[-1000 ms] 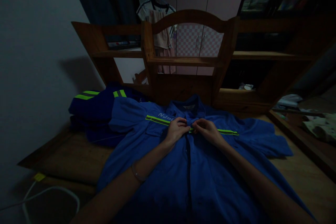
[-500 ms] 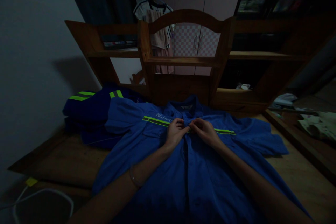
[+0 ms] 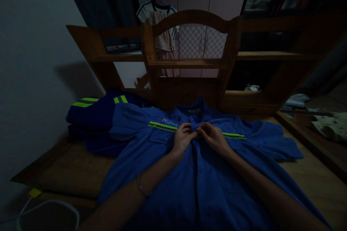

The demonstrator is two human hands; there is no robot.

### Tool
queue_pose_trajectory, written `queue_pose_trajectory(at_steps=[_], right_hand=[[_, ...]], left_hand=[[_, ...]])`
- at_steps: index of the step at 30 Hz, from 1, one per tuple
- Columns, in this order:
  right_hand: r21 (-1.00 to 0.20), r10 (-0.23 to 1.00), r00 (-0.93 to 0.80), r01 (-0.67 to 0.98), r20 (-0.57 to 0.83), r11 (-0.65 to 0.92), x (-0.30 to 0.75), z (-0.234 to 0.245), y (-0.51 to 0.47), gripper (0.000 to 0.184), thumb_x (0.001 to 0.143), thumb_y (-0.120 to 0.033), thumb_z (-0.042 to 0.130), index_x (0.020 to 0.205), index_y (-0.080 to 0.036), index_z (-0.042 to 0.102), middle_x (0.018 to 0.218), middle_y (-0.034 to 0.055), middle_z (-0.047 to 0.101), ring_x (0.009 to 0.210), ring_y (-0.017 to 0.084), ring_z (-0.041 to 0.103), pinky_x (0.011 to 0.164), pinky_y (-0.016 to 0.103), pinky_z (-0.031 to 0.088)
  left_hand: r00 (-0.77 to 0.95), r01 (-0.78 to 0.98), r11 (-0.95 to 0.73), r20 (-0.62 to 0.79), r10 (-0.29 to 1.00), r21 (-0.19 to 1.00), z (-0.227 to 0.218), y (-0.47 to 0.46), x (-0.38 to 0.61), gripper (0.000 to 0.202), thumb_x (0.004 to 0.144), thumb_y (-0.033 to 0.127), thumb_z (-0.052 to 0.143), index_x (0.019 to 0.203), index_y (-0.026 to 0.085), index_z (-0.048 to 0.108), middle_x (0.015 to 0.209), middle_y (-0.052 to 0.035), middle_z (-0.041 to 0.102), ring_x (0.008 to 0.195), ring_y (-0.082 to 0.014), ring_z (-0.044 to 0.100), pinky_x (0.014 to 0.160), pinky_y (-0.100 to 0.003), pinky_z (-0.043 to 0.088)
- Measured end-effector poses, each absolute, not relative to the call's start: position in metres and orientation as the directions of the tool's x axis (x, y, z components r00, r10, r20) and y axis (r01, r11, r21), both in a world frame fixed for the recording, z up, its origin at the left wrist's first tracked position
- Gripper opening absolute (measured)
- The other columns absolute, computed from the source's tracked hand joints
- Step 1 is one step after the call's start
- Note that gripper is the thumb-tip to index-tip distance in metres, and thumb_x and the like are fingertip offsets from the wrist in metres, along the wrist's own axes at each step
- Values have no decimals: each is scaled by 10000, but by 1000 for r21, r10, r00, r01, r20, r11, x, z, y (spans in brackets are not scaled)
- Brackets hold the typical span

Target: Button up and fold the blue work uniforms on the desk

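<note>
On blue shirt [image 3: 179,184], pinching hands [image 3: 183,138] [image 3: 214,137], flapped pocket [image 3: 158,137]

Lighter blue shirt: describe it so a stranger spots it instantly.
Find the wooden shelf unit and the tabletop before it. The shirt lies there, left hand and right hand at its front, spread out, lighter blue than the bunched garment partly under its sleeve.

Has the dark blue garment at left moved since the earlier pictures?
No; judged against the wooden shelf, the dark blue garment shows no visible shift.
</note>
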State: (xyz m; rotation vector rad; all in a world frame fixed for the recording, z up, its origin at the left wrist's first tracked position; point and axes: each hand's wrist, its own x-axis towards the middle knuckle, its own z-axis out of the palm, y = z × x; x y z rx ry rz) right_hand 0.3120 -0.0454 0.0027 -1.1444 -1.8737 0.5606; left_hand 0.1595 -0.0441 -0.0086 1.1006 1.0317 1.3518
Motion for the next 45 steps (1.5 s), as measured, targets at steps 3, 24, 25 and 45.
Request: queue_pose_trajectory(at_steps=[3,24,25,45], right_hand=[[-683,862,-245,530,443,502,313,3,-45,126,894,-290,483,905,-205,575,825,27,641,730,151,599,655,248,428],[-631,873,-218,617,437,470,313,12,-56,68,879,-204,478,876,-175,539,798,22,606,730,137,571,647,240,383],[-656,884,-208,605,418,452,314,12,-56,79,880,-220,481,880,-177,547,795,18,612,724,135,575,641,238,385],[-857,933,-229,380,277,347,322,-2,-40,247,866,-415,523,867,-172,564,689,-10,581,611,117,543,553,220,383]], left_hand=[[13,-99,-187,189,982,977,-7,-44,159,342,635,134,715,950,152,585,829,-42,659,741,-147,644,671,-230,498],[172,545,-408,378,910,732,5,-48,152,237,767,278,630,592,149,535,556,47,462,553,-94,440,532,-224,263],[179,526,-404,367,913,748,4,-46,151,261,765,288,629,574,146,522,546,49,442,550,-92,429,526,-222,259],[215,580,-481,446,869,658,11,-44,148,124,750,190,665,647,153,606,665,22,527,639,-101,503,586,-221,340]])
